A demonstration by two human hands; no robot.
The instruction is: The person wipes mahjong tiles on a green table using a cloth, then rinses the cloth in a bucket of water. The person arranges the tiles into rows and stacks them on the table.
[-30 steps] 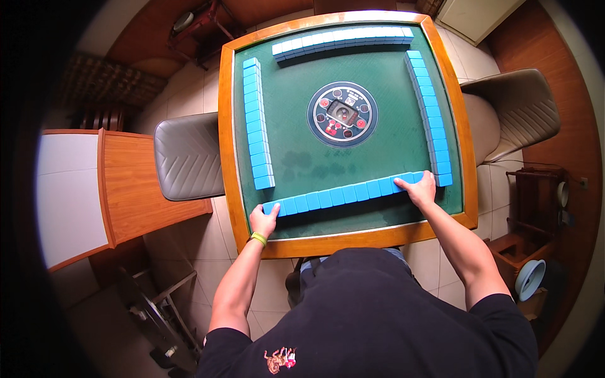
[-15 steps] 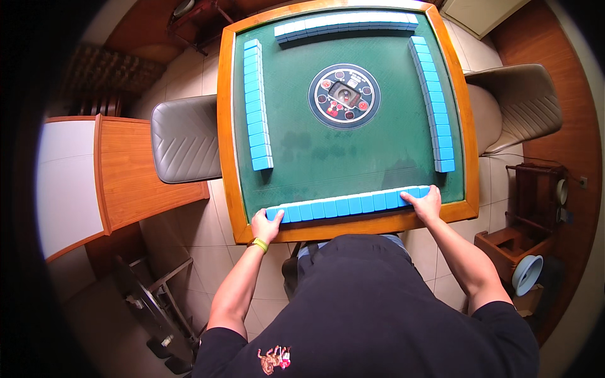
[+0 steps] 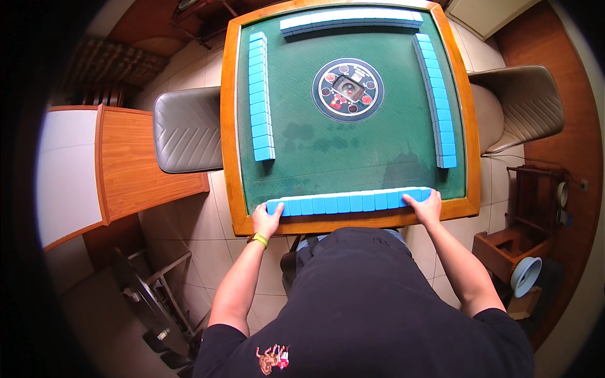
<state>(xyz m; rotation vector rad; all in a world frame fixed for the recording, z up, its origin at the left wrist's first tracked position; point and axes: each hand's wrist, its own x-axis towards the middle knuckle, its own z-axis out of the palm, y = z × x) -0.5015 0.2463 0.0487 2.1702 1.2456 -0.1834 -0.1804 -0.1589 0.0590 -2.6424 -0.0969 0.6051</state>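
A long row of mahjong tiles point(image 3: 350, 203) with blue backs and white sides lies along the near side of the green-topped table point(image 3: 315, 170). At its left end, my left hand point(image 3: 267, 219) grips the outer tiles, thumb on the near blue face. My right hand point(image 3: 426, 208) holds the other end the same way, its thumb pressed a few tiles in. Both hands are closed on the row, with the fingers behind it partly hidden. A yellow-green band point(image 3: 259, 239) circles my left wrist.
Similar tile walls line the left point(image 3: 260, 94), far point(image 3: 353, 22) and right point(image 3: 436, 101) sides. A round control panel point(image 3: 348, 90) sits mid-table. A wooden rim point(image 3: 232, 145) frames the top. Grey chairs stand left point(image 3: 187, 129) and right point(image 3: 532, 101); a wooden cabinet point(image 3: 135, 164) is farther left.
The whole view has shifted and turned slightly. Both hands keep their hold on the ends of the near row, which shows no clear movement on the table.
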